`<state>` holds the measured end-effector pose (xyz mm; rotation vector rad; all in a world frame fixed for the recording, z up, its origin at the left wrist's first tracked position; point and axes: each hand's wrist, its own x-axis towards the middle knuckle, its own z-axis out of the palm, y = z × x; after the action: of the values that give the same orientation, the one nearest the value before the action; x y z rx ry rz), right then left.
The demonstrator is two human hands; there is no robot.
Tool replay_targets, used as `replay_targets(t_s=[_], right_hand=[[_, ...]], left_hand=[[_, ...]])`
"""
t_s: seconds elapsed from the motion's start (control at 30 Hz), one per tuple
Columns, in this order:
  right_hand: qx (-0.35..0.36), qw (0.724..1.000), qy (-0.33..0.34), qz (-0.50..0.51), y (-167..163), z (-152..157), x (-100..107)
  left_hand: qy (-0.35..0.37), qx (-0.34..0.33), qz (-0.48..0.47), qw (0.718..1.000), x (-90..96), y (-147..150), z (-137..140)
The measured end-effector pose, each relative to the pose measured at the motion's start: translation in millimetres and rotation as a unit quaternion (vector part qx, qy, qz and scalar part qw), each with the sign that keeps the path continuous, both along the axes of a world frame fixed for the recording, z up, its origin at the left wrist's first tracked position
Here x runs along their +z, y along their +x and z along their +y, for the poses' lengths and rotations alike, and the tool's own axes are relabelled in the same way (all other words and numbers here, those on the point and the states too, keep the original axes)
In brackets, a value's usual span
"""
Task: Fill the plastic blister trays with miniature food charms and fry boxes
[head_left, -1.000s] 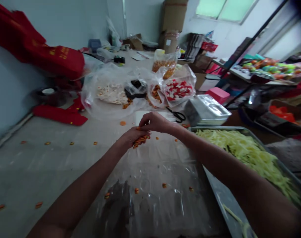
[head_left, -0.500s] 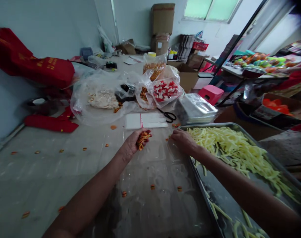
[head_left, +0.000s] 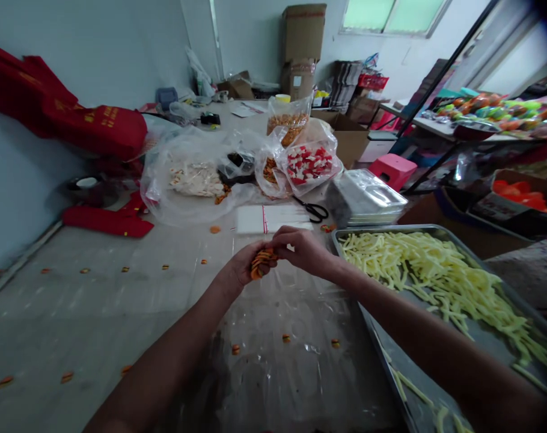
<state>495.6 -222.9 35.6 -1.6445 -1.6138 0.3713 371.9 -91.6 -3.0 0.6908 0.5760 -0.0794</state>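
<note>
Burger-like pieces (head_left: 264, 258) sat in a bunch in the left hand (head_left: 245, 263), held over the clear plastic (head_left: 259, 307). Half a second earlier the right hand (head_left: 303, 246) had been out beside the near-left corner of the metal tray (head_left: 429, 228), low over the plastic; now it had come back to the bunch. Left fingers were curled closed round the pieces. The right grip was nearly closed, thumb and fingertips touching the bunch's edge, though I could not tell whether it had hold of one piece. That suggested the work stood between two placements, with plenty of pieces left. Single burger pieces (head_left: 285, 338) lay spaced out in front; the right hand hid the spot it had left.
</note>
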Motion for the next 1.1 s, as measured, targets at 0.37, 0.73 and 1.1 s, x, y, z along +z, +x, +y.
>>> replay_targets(t_s=[0.37, 0.73, 1.1], right_hand=[[-0.136, 0.983, 0.069, 0.097, -24, 57, -22], [-0.119, 0.907, -0.067, 0.399, -48, 114, -47], [-0.13, 0.975, -0.174, -0.048, -69, 269, -73]], left_hand=[[0.059, 0.09, -0.05, 0.993, 4.4, -42, 38], [0.349, 0.119, 0.029, 0.929, -1.5, -77, 69], [0.562, 0.025, 0.288, 0.775, 5.3, -74, 219]])
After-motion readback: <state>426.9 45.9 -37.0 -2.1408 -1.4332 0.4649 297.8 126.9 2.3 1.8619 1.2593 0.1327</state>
